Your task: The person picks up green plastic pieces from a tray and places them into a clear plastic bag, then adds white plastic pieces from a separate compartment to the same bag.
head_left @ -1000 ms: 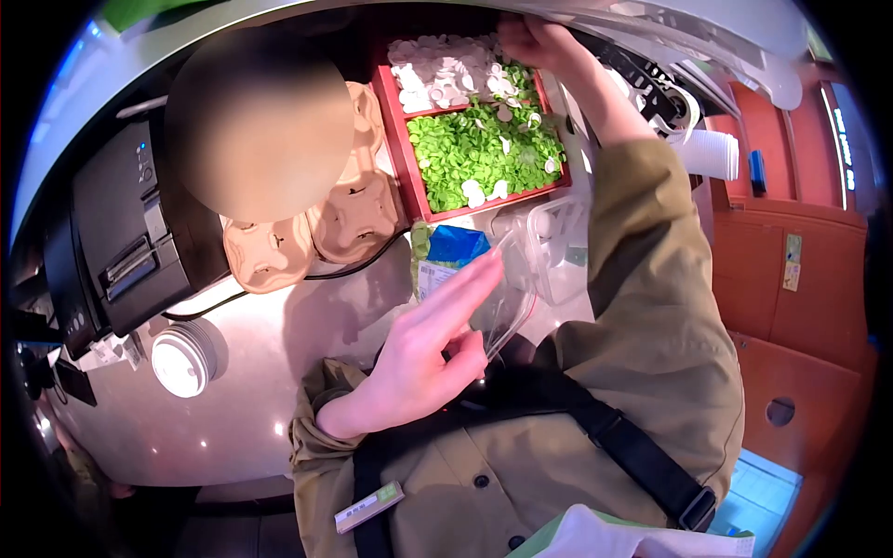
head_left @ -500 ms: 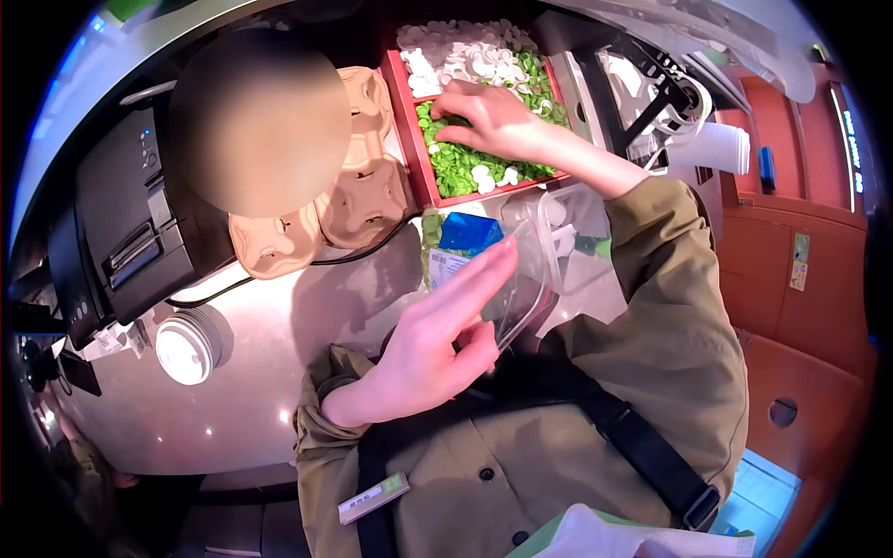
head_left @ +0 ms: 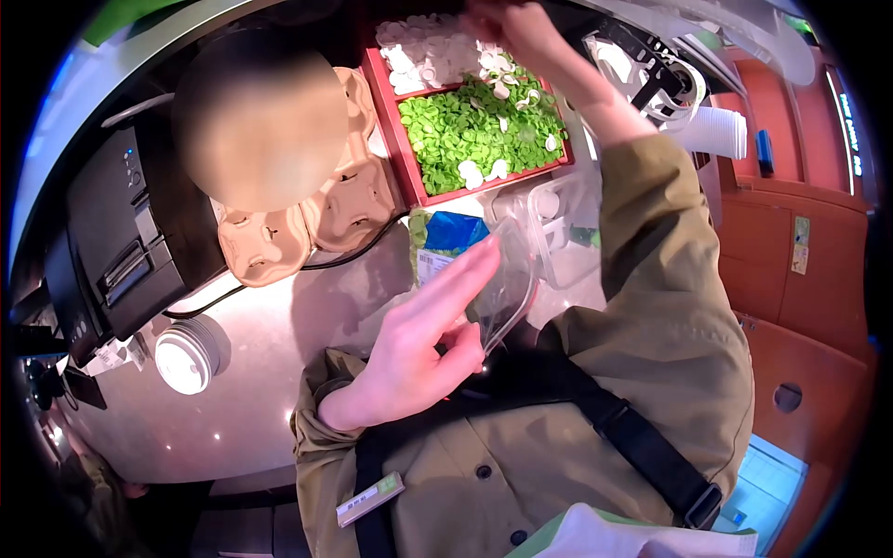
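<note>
A red box (head_left: 395, 149) holds small white pieces (head_left: 423, 56) in its back part and green pieces (head_left: 446, 130) in front, with some white ones lying among the green. My right hand (head_left: 526, 33) is over the box's back edge, its fingertips dark and blurred at the top of view. Low in front of my chest, my left hand (head_left: 414, 349) has its fingers extended together and its thumb bent, against a tilted clear plastic container (head_left: 513, 288). Beyond its fingertips lies a blue packet (head_left: 454, 231) on a green, labelled package.
Brown cup carriers (head_left: 353, 200) and a black machine (head_left: 139, 232) stand left of the box. Stacked white lids (head_left: 186, 358) rest on the counter. Another clear container (head_left: 567, 232) is right of my left hand; stacked white cups (head_left: 716, 133) lie farther right.
My right hand has moved up and away from the green pieces to the box's back edge. The view has shifted slightly, while my left hand keeps much the same pose.
</note>
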`<action>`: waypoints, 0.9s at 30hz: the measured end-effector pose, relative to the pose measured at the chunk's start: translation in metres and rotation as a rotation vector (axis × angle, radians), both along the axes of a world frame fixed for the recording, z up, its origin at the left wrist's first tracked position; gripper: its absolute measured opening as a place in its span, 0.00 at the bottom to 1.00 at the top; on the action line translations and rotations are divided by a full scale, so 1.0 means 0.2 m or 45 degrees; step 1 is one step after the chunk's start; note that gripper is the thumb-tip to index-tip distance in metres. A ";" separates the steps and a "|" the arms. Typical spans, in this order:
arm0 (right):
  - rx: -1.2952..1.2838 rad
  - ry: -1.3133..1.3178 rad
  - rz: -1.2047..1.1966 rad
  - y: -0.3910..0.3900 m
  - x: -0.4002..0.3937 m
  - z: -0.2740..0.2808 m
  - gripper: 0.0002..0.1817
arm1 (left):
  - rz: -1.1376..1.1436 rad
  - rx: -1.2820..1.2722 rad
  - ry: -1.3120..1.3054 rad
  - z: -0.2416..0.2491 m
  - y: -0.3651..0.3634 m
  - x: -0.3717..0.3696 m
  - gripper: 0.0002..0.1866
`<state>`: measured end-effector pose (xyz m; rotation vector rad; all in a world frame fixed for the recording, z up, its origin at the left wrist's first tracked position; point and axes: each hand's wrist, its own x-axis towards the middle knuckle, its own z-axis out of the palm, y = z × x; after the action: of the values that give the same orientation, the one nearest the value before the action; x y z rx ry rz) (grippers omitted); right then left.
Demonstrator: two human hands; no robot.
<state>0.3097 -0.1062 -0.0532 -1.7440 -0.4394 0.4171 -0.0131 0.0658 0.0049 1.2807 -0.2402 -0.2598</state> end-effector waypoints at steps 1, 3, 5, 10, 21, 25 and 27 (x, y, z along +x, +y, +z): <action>-0.022 0.081 -0.158 -0.01 0.08 -0.02 0.14 | 0.007 -0.003 -0.002 0.00 0.00 0.00 0.33; -0.534 -0.117 -0.190 -0.02 0.08 0.05 0.23 | 0.007 0.013 -0.015 -0.01 0.00 -0.01 0.34; -0.617 -0.453 0.078 -0.05 -0.16 0.12 0.13 | 0.031 0.019 -0.040 -0.01 0.01 -0.01 0.34; -0.861 -0.801 0.552 -0.22 -0.63 0.15 0.12 | 0.065 0.029 -0.071 -0.01 0.02 -0.01 0.34; -0.863 -0.862 0.518 -0.24 -0.59 0.11 0.09 | 0.059 0.021 -0.030 0.00 0.03 0.00 0.34; -0.880 -0.523 0.263 -0.18 -0.62 0.19 0.06 | 0.045 -0.005 -0.036 -0.01 0.03 0.00 0.34; -0.823 -0.795 0.301 -0.13 -0.63 0.17 0.04 | 0.037 -0.008 -0.043 -0.01 0.03 0.00 0.34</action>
<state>0.1836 -0.1330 -0.0197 -2.4635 -1.0503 0.1713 -0.0135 0.0714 0.0031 1.2820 -0.2505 -0.2126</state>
